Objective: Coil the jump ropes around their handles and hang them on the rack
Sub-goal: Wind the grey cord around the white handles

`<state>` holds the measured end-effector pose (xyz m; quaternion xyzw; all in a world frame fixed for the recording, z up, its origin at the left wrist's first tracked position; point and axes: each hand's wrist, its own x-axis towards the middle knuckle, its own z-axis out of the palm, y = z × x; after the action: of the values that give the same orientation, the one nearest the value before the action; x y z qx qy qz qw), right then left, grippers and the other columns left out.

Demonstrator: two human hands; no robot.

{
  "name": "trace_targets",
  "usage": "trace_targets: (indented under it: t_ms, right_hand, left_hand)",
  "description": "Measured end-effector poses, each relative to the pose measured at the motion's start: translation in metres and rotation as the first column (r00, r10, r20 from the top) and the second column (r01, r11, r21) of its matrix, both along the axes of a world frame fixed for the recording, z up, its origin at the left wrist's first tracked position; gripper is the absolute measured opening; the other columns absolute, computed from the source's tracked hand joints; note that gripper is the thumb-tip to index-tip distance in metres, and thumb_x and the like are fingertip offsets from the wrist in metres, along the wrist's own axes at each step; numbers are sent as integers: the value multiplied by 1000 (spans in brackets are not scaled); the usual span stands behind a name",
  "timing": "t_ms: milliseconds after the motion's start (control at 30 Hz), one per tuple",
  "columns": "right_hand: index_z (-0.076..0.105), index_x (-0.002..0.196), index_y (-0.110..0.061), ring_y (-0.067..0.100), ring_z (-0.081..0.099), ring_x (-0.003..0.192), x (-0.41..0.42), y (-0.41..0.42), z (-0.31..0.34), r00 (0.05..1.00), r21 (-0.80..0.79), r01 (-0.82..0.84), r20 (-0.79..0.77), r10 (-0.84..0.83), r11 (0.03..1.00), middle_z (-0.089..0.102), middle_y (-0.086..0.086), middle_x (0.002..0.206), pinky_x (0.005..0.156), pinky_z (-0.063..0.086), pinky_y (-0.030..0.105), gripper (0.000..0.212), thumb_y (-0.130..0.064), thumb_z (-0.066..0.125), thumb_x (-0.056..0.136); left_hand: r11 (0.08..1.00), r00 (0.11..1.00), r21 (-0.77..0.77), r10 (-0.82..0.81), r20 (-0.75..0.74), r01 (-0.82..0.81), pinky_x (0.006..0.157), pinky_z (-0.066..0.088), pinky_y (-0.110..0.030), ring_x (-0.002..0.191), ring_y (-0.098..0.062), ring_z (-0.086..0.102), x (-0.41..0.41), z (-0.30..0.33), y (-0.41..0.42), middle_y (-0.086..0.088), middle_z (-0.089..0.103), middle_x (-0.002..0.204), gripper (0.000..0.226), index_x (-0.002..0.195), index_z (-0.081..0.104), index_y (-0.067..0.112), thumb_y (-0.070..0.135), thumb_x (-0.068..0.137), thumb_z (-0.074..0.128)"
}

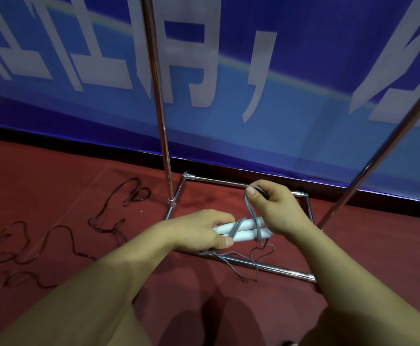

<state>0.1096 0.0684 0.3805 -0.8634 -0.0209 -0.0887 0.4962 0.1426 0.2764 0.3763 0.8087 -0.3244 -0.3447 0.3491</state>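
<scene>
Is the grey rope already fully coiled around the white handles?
No, partly. A few turns of grey rope cross the white handles; the rest trails loose on the floor.

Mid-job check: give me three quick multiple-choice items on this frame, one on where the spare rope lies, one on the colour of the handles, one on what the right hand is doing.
1. Where does the dark thin jump rope lie?
A. on the red floor, left of the rack
B. hung on the rack
C. in the right hand

2. What colour are the two plastic handles?
A. black
B. white
C. red

3. What is the right hand doing?
A. resting flat
B. pinching the grey cord
C. gripping a pole

Key: 1 A, the dark thin jump rope sprawls on the red floor beside the chrome tube rack. 2 B, the left hand holds the white handles. 3 B, the right hand lifts the grey cord.
</scene>
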Motion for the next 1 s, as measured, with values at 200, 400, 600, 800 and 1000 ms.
trace_targets:
  t_ms: [200,400,600,800,1000]
  right_hand:
    - [64,83,-8,4,43,62,-2,12,2,997,299,77,-41,-68,951,49,-11,64,61,39,16,21,-17,56,100]
    - [65,81,-10,3,44,58,0,21,-3,987,333,159,-75,-142,929,49,-14,59,60,39,21,20,-17,58,99]
    - [63,70,-19,11,49,63,-1,29,-5,979,360,136,-194,-68,923,52,-9,59,66,42,29,27,-19,62,97]
    - [73,85,-12,14,53,67,6,17,2,951,490,98,-303,64,866,61,6,73,67,45,24,12,-2,69,88]
    - [74,76,-17,13,43,56,9,6,0,954,400,60,-293,65,915,61,3,68,51,30,23,27,6,63,84]
  left_hand:
    - [993,988,-105,31,-151,-48,59,42,-34,61,-19,49,-4,1,-4,-4,52,74,17,107,55,4,15,96,61]
    - [996,991,-78,34,-130,-44,57,47,-33,60,-18,54,-5,-2,-3,-3,58,72,7,99,55,8,13,98,60]
    - [999,978,29,-47,204,42,67,41,-32,68,-9,46,2,2,7,10,50,78,15,90,52,22,27,94,66]
    - [997,967,-41,-52,248,64,66,39,-33,67,-9,45,1,4,15,11,48,74,19,82,49,33,29,88,66]
    - [946,993,-316,100,61,-76,60,35,-28,62,-7,42,3,11,22,16,47,69,7,84,56,24,27,85,62]
